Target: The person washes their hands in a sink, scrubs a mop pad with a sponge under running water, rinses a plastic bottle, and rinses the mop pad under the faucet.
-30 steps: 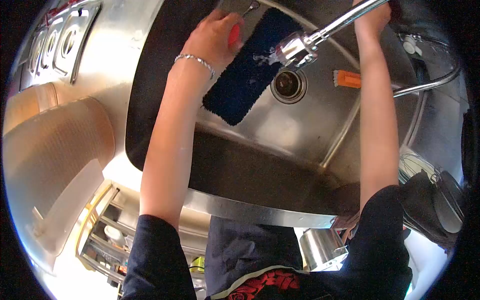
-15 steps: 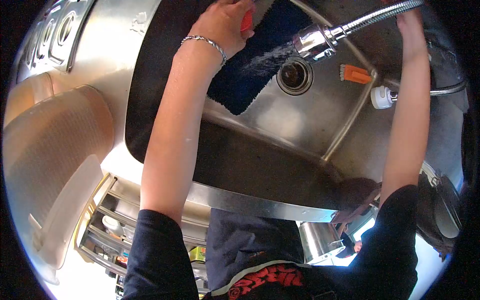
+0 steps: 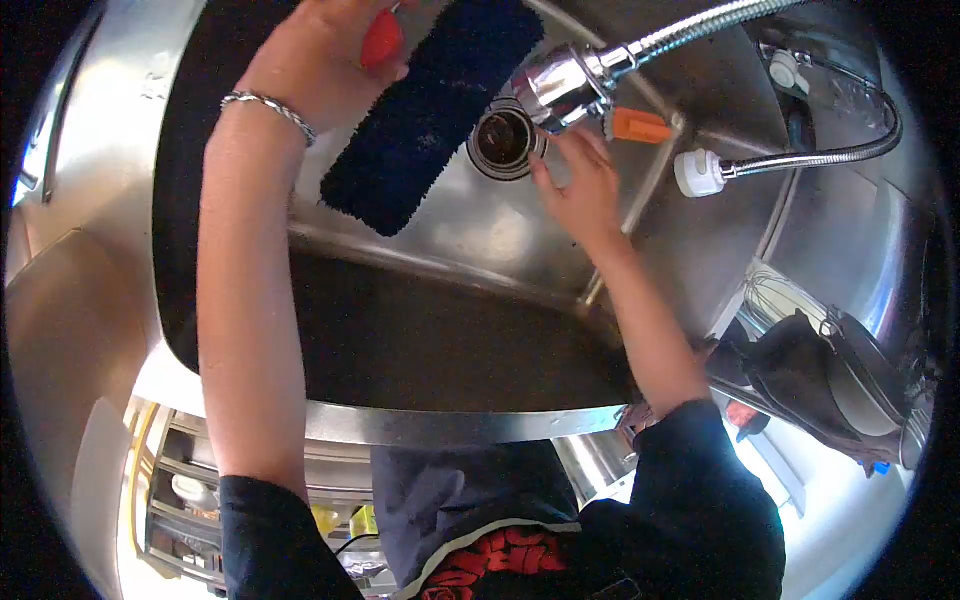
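In the upper left of the sink, my left hand [image 3: 325, 60] is closed around a red, rounded piece [image 3: 382, 40]; the rest of what it grips runs out of frame. Right beside that hand, a dark blue, fluffy mop pad [image 3: 415, 130] lies aslant over the sink floor. My right hand [image 3: 588, 190] has its thumb and fingers apart, holding nothing I can see. It is beside the round drain [image 3: 502, 140], just below the chrome faucet head [image 3: 565, 88], which hides part of the fingertips.
An orange brush [image 3: 640, 126] lies near the sink's corner. A white nozzle on a metal hose [image 3: 700, 173] hangs to the right. Dark pans [image 3: 800, 370] and a whisk [image 3: 768, 298] are at the right. Below the front rim [image 3: 450, 425] is a shelf rack [image 3: 180, 520].
My right hand has come down from the upper right to beside the drain. The water spray seen earlier no longer shows. The whole view has shifted, so the sink sits further left.
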Demonstrator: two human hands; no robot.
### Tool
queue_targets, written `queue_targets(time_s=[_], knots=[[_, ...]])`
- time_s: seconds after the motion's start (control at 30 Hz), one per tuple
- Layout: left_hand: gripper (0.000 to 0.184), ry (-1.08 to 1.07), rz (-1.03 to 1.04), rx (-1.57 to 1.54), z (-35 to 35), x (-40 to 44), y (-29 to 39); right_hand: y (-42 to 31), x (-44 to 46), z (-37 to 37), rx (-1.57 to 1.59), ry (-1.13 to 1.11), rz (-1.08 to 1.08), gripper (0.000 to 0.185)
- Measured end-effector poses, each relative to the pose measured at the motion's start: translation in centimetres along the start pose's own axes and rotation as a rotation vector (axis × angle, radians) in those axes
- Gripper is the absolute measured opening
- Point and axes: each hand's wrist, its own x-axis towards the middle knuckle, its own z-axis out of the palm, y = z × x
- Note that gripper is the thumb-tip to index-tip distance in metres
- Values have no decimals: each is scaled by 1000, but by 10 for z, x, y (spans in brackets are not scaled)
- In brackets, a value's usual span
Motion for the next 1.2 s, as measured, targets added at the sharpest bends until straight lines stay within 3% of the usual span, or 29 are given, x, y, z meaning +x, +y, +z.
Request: queue_targets(time_s=[0.07, 0.13, 0.17, 0.2, 0.23, 0.27, 0.37, 0.47, 0.57, 0.6, 0.67, 0.73, 0.77, 0.8, 0.87, 0.93, 0.97, 1.03, 1.1, 1.17, 1.2], knots=[[36, 74, 52, 10, -8, 4, 15, 96, 7, 24, -496, 44, -269, 49], [46, -157, -151, -19, -28, 9, 39, 128, 42, 0, -744, 21, 27, 89], [46, -182, -159, -5, -26, 7, 40, 178, 56, 3, -839, 102, 56, 100], [47, -132, -89, 101, -24, 6, 39, 206, 58, -4, -735, 53, 30, 99], [48, -110, -47, 163, -23, 8, 34, 269, 65, 4, -761, -160, 144, 108], [48, -86, -7, 227, -21, 10, 29, 277, 74, 1, -688, -306, 172, 100], [40, 47, 110, 343, -10, 8, 10, 219, 68, 5, -592, -256, 294, 88], [28, 170, 153, 316, -13, 14, 38, 155, 44, 9, -546, -224, 408, 76], [21, 188, 80, 488, -25, 30, 58, 126, 25, 21, -682, -267, 482, 69], [20, -351, 98, 202, -50, 55, 60, 134, 17, 35, -666, -276, 484, 69], [21, -882, 92, -94, -46, 51, 65, 145, 11, 64, -366, -22, 176, 67], [21, -655, -56, -244, 10, 2, 69, 119, 3, 84, -198, -7, 137, 68], [43, -740, -45, -336, 19, -3, 75, 96, 3, 96, -38, 12, 91, 71], [49, -947, -69, -167, 33, -10, 74, 69, -2, 101, 74, -45, 27, 67], [48, -1325, -368, 25, 81, -21, 65, 29, -6, 108, 186, -92, -31, 63], [45, -1335, -259, 307, 146, -49, 22, 4, -17, 120, 84, -257, -160, 64], [45, -1336, -268, 307, 161, -66, 6, -2, -20, 126, 90, -262, -165, 64], [46, -1207, 342, 302, 174, -85, -23, -4, -24, 142, 112, -96, -354, 66], [45, -1316, 322, 300, 181, -93, -20, 4, -33, 143, 118, -152, -329, 67], [46, -1426, 262, 174, 185, -107, -22, 19, -16, 134, -90, -241, -657, 52], [48, -1377, 263, 117, 196, -118, -33, 20, 2, 132, -30, -189, -671, 50]])
